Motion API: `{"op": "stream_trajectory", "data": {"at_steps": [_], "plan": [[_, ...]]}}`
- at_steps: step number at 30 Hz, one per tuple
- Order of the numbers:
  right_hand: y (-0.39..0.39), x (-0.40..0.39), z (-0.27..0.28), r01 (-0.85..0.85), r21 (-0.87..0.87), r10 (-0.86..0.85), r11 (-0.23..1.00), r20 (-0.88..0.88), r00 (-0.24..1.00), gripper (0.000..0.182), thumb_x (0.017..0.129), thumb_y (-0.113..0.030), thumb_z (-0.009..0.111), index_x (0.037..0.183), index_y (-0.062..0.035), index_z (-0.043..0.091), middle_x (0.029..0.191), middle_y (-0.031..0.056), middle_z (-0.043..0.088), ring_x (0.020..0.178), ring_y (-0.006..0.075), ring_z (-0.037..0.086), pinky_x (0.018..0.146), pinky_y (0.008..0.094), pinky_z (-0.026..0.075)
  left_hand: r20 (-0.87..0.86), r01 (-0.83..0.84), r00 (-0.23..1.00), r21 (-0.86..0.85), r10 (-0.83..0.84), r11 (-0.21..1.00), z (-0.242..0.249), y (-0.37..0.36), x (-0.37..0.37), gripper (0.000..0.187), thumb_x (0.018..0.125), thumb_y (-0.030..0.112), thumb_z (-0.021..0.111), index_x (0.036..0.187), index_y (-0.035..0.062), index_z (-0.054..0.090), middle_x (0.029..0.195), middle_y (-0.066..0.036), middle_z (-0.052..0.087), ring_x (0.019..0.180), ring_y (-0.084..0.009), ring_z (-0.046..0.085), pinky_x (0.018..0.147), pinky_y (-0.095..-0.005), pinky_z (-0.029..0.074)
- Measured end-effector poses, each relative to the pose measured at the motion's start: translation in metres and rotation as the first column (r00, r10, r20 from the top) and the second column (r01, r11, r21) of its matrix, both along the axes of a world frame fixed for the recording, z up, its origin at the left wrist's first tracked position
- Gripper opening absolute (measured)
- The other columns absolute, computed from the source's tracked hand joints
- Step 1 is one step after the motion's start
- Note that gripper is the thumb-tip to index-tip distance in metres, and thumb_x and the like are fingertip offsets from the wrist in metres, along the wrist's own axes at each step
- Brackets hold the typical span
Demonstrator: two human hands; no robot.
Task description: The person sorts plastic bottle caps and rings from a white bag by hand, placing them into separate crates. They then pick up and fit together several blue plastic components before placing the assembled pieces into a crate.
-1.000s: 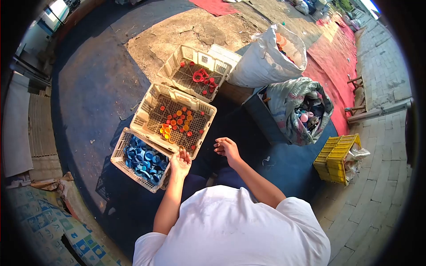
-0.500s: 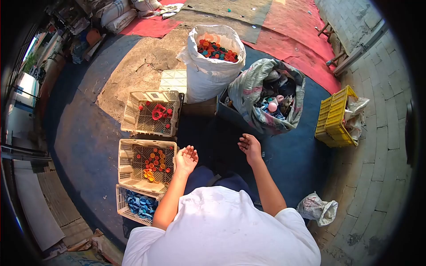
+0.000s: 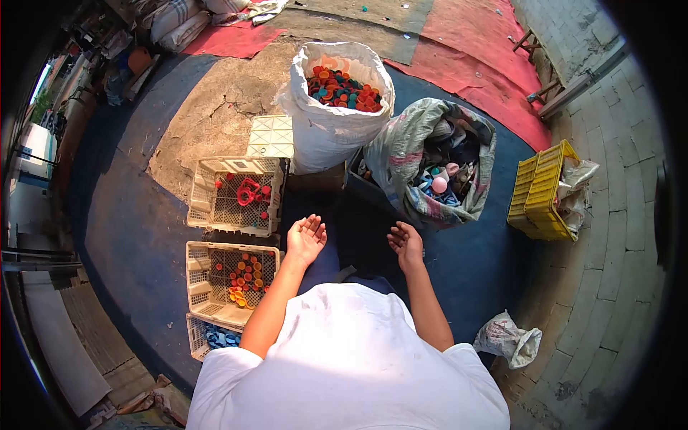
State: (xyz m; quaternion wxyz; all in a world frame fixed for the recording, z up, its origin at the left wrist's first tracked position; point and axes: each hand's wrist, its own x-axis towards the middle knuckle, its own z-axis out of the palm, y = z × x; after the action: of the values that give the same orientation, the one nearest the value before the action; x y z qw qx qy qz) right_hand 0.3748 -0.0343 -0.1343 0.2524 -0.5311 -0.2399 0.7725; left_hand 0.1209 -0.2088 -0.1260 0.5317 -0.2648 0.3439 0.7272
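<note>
My left hand (image 3: 307,240) is raised above my lap, palm up and fingers spread, holding nothing. Just to its left stand a cream crate (image 3: 198,287) with orange and yellow bottle caps (image 3: 247,276) and another cream crate (image 3: 202,188) with red caps (image 3: 249,192). My right hand (image 3: 406,247) hovers opposite, fingers loosely curled apart, with nothing visible in it. Nearest to it is a grey-green woven sack (image 3: 401,154) of mixed plastic pieces (image 3: 444,188). A white sack (image 3: 326,140) full of red, orange and green caps (image 3: 344,92) stands upright ahead.
Behind the left forearm, a lower crate (image 3: 196,335) holds blue pieces (image 3: 221,337). A yellow crate (image 3: 530,190) with plastic bags stands by the block wall (image 3: 609,193) at right. A small white sack (image 3: 505,337) lies near my right elbow. Blue sheeting (image 3: 129,236) covers the floor.
My left hand has moved forward, away from my body; my right hand has drawn slightly back. Both remain apart and unfilled. The view has tilted a little, shifting the crates lower in the picture.
</note>
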Motion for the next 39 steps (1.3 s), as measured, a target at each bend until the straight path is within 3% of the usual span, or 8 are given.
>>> {"op": "stream_trajectory", "data": {"at_steps": [9, 15, 21, 23, 25, 26, 30, 39], "plan": [[0.078, -0.127, 0.025, -0.431, 0.565, 0.199, 0.703, 0.426, 0.882, 0.021, 0.098, -0.017, 0.065, 0.11, -0.0009, 0.07, 0.091, 0.0056, 0.072, 0.082, 0.0127, 0.068, 0.073, 0.0281, 0.053, 0.013, 0.098, 0.995, -0.038, -0.098, 0.994, -0.029, 0.106, -0.121, 0.021, 0.098, 0.024, 0.056, 0.108, 0.0111, 0.07, 0.108, -0.002, 0.073, 0.098, -0.0218, 0.068, 0.087, -0.0384, 0.053], [0.132, -0.203, 0.064, -0.523, 0.615, 0.234, 0.589, 0.49, 0.84, 0.017, 0.098, -0.01, 0.066, 0.111, 0.0002, 0.07, 0.089, 0.0061, 0.071, 0.079, 0.0095, 0.066, 0.07, 0.0256, 0.051, 0.123, 0.01, 0.992, 0.004, -0.01, 1.0, -0.016, 0.163, -0.207, 0.021, 0.099, 0.023, 0.056, 0.11, 0.0096, 0.068, 0.108, -0.003, 0.072, 0.098, -0.0216, 0.067, 0.087, -0.0389, 0.054], [0.172, -0.251, 0.105, -0.523, 0.652, 0.111, 0.549, 0.564, 0.818, 0.014, 0.097, -0.006, 0.067, 0.108, 0.0012, 0.071, 0.091, 0.0067, 0.07, 0.077, 0.0089, 0.065, 0.068, 0.0251, 0.051, -0.299, -0.054, 0.953, -0.051, 0.036, 0.997, 0.029, 0.22, -0.239, 0.015, 0.099, 0.02, 0.057, 0.104, 0.0085, 0.065, 0.094, -0.002, 0.068, 0.083, -0.0203, 0.067, 0.078, -0.0356, 0.056], [0.185, -0.262, 0.108, -0.527, 0.648, 0.108, 0.549, 0.571, 0.814, 0.013, 0.096, -0.005, 0.066, 0.107, 0.0004, 0.072, 0.092, 0.0077, 0.07, 0.074, 0.0094, 0.065, 0.066, 0.0269, 0.051, -0.634, 0.058, 0.772, -0.009, -0.05, 0.998, 0.037, 0.234, -0.236, 0.011, 0.097, 0.016, 0.061, 0.101, 0.0073, 0.064, 0.09, -0.003, 0.067, 0.074, -0.0191, 0.067, 0.071, -0.0319, 0.057], [0.195, -0.274, 0.109, -0.541, 0.697, 0.089, 0.472, 0.572, 0.815, 0.014, 0.095, -0.004, 0.067, 0.108, -0.0014, 0.072, 0.093, 0.0082, 0.07, 0.072, 0.0118, 0.065, 0.065, 0.0275, 0.051, -0.947, 0.238, 0.183, -0.216, -0.262, 0.947, 0.063, 0.244, -0.237, 0.012, 0.094, 0.014, 0.065, 0.104, 0.0062, 0.065, 0.091, -0.005, 0.068, 0.076, -0.019, 0.068, 0.073, -0.0316, 0.057], [0.206, -0.282, 0.11, -0.545, 0.725, 0.081, 0.421, 0.568, 0.819, 0.015, 0.094, -0.004, 0.067, 0.108, -0.0023, 0.072, 0.093, 0.0085, 0.07, 0.071, 0.013, 0.065, 0.065, 0.0278, 0.051, -0.937, 0.261, -0.171, -0.342, -0.306, 0.903, 0.076, 0.252, -0.239, 0.014, 0.093, 0.013, 0.066, 0.105, 0.0057, 0.065, 0.091, -0.007, 0.068, 0.077, -0.0189, 0.068, 0.074, -0.0314, 0.057], [0.241, -0.308, 0.107, -0.723, 0.647, 0.156, 0.243, 0.709, 0.687, 0.017, 0.091, -0.007, 0.069, 0.108, -0.0065, 0.072, 0.097, 0.0089, 0.071, 0.075, 0.0234, 0.07, 0.067, 0.0334, 0.054, -0.663, 0.203, -0.7, -0.542, -0.267, 0.816, 0.084, 0.271, -0.245, 0.029, 0.085, 0.015, 0.075, 0.112, 0.0067, 0.068, 0.106, -0.008, 0.07, 0.09, -0.0257, 0.072, 0.078, -0.0368, 0.059], [0.279, -0.349, 0.033, -0.928, 0.317, 0.205, -0.194, 0.939, 0.278, 0.026, 0.086, -0.009, 0.066, 0.11, -0.0148, 0.077, 0.099, 0.0116, 0.068, 0.092, 0.0318, 0.071, 0.082, 0.0458, 0.057, -0.427, 0.106, -0.795, -0.798, -0.431, 0.593, 0.094, 0.272, -0.232, 0.038, 0.078, 0.01, 0.077, 0.115, 0.0095, 0.071, 0.098, -0.006, 0.074, 0.09, -0.0271, 0.069, 0.076, -0.0411, 0.058]]}}
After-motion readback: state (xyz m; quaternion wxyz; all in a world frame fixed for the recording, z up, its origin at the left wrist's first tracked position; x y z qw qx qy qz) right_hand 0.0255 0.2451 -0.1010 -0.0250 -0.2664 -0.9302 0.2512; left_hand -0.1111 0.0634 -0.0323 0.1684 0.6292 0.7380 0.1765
